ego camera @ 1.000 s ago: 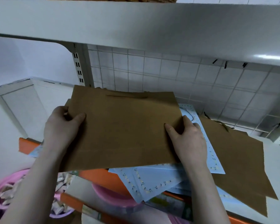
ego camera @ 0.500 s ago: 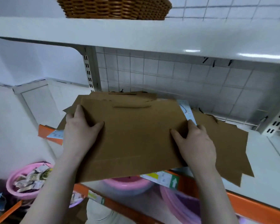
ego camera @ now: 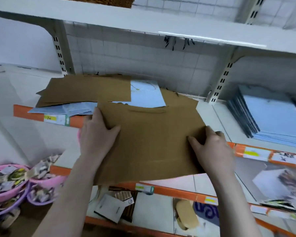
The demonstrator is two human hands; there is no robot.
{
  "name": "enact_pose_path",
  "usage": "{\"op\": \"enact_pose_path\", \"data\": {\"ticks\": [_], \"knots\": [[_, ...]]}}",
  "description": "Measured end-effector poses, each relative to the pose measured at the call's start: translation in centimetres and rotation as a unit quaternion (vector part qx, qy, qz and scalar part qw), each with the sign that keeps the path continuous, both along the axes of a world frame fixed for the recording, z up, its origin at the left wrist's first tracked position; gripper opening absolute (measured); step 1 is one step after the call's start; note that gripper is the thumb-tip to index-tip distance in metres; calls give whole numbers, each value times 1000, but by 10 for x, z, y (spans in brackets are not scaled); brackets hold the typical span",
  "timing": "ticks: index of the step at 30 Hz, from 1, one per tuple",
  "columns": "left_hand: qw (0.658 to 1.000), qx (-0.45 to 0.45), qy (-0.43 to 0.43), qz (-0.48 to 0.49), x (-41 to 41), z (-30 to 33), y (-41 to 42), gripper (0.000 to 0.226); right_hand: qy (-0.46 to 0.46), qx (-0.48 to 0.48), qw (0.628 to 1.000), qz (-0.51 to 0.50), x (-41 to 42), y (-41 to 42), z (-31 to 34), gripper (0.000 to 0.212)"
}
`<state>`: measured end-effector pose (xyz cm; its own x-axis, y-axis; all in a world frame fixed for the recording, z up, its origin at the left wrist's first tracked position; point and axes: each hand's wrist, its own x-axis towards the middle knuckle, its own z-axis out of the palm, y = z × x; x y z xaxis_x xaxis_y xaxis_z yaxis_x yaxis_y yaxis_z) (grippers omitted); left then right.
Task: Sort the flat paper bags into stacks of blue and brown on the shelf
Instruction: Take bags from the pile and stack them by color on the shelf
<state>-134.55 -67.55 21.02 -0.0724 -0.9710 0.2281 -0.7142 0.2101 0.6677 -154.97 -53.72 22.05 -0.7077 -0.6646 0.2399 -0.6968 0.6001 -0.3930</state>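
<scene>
- The price labels (ego camera: 55,119) on the orange shelf edge are too blurred for me to read; one white packet (ego camera: 113,209) on the lower shelf has small print I cannot make out.
- The shelf (ego camera: 217,120) is white, with a white grid panel (ego camera: 143,60) behind and another white shelf (ego camera: 109,19) above.
- My left hand (ego camera: 97,134) grips the left edge of a brown paper bag (ego camera: 152,137), thumb on top; my right hand (ego camera: 210,146) pinches its right edge the same way.
- This bag sticks out over the front edge of the shelf, on a mixed pile with a blue bag (ego camera: 147,94) and another brown bag (ego camera: 87,91).
- A blue stack (ego camera: 272,118) lies to the right, well apart.
- Pink basins (ego camera: 15,183) at lower left hold small packets.
</scene>
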Motion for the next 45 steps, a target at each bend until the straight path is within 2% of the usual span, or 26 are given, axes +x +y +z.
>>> {"op": "enact_pose_path", "data": {"ticks": [9, 15, 23, 28, 35, 42, 45], "knots": [[992, -36, 27, -121, -130, 22, 95, 76, -24, -60, 992, -111, -99, 135, -6, 48], [979, -37, 61, -193, -269, 17, 192, 71, -26, -91, 979, -182, -207, 260, -15, 45], [963, -9, 57, -262, -433, 22, 314, 73, -13, -63, 961, -268, -335, 395, -17, 42], [958, -15, 40, -282, -506, 26, 350, 72, -1, -51, 954, -295, -405, 428, -20, 44], [960, -38, 55, -274, -622, 26, 361, 73, 10, -57, 955, -292, -524, 433, -22, 45], [959, -11, 60, -277, -754, 34, 372, 70, 19, -73, 952, -298, -656, 445, -6, 41], [960, -13, 49, -276, -798, 39, 379, 72, 7, -52, 952, -301, -701, 450, -4, 41]]}}
